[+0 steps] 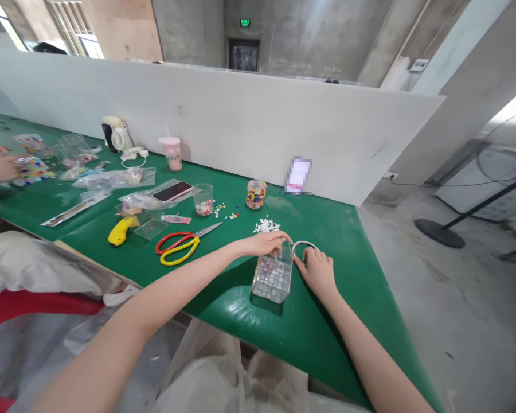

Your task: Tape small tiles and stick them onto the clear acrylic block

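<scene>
A clear plastic box (273, 284), tilted on the green table, has small pale square tiles over one face and coloured ones along its left edge. My left hand (267, 243) grips its upper rim, some fingers bent inside the opening. At the box's right, my right hand (319, 272) has its fingers curled by a white cord-like loop (304, 243) and seems to pinch it; the fingertips are partly hidden. Just beyond my left hand lies a scatter of white tile pieces (266, 225). Behind that stands a round glass (256, 195) covered in coloured tiles.
Red-and-yellow scissors (181, 246), a yellow tool (122, 230), a clear cup (203, 201) with tile bits, and a phone (172, 191) lie leftward. A pink tumbler (172, 154) and another phone (298, 175) stand near the white partition (223, 123). A co-worker's hands (0, 166) work far left.
</scene>
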The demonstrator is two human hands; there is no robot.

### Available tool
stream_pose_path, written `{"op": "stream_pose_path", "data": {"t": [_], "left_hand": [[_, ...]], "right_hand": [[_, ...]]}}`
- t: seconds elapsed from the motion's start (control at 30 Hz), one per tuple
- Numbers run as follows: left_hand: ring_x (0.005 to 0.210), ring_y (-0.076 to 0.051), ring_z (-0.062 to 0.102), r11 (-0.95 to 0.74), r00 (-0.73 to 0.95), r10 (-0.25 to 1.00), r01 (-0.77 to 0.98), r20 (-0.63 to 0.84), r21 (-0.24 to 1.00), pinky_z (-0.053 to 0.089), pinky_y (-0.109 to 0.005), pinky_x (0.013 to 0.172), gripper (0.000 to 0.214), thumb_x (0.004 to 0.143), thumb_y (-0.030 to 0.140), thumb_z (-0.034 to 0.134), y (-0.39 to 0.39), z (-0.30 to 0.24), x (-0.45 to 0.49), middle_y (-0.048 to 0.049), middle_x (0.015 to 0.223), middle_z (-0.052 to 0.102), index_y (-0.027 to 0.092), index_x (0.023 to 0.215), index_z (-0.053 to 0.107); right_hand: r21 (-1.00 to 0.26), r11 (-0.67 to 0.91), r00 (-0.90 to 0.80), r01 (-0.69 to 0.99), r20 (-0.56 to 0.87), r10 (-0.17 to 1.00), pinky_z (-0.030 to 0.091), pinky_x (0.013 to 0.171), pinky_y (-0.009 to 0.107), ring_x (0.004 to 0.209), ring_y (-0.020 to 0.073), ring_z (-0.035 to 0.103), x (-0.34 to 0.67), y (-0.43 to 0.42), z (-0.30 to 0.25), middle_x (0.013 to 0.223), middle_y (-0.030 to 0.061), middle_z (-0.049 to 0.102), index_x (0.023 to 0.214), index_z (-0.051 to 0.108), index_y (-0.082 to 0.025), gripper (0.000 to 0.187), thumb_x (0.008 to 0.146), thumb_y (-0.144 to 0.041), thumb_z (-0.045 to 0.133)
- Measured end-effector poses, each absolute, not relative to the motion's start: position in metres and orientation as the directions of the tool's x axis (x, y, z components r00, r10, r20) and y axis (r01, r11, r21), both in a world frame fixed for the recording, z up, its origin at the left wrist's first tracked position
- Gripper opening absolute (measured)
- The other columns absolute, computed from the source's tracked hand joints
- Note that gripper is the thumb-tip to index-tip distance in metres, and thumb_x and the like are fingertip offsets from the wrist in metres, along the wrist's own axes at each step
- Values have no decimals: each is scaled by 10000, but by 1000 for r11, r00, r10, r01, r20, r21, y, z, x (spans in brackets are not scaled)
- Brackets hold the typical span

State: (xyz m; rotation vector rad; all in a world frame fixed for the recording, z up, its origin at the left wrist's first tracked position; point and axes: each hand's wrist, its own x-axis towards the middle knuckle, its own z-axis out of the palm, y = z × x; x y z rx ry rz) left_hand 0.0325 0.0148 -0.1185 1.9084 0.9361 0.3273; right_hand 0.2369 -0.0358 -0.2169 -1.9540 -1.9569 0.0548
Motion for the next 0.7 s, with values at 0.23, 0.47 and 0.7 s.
{"op": "stream_pose_path", "data": {"t": [0.23,0.47,0.7], "left_hand": [[1048,-235,639,-165,222,975,773,-17,612,559,-448,884,351,960,348,592,54,-126,-6,-104,1236,617,159,1255,577],[1097,-259,622,-108,112,994,971,-8,211,545,-476,909,371,952,355,602,101,-141,-66,-116,1273,601,158,1265,573],[1048,-239,641,-204,204,977,979,-55,16,560,-450,878,338,957,347,597,109,-161,-57,-106,1223,626,152,1233,591]], "right_hand": [[-155,53,-39,986,94,995,578,792,386,904,187,677,242,-35,-211,1082,70,680,1132,632,-151,264,959,-346,591],[-179,7,-9,984,-11,1000,584,766,367,872,174,680,241,-42,-199,1059,63,685,1130,632,-158,257,966,-349,579],[-238,-42,23,970,-80,997,586,771,370,883,177,680,240,-48,-186,1084,66,680,1159,622,-159,269,963,-339,586]]}}
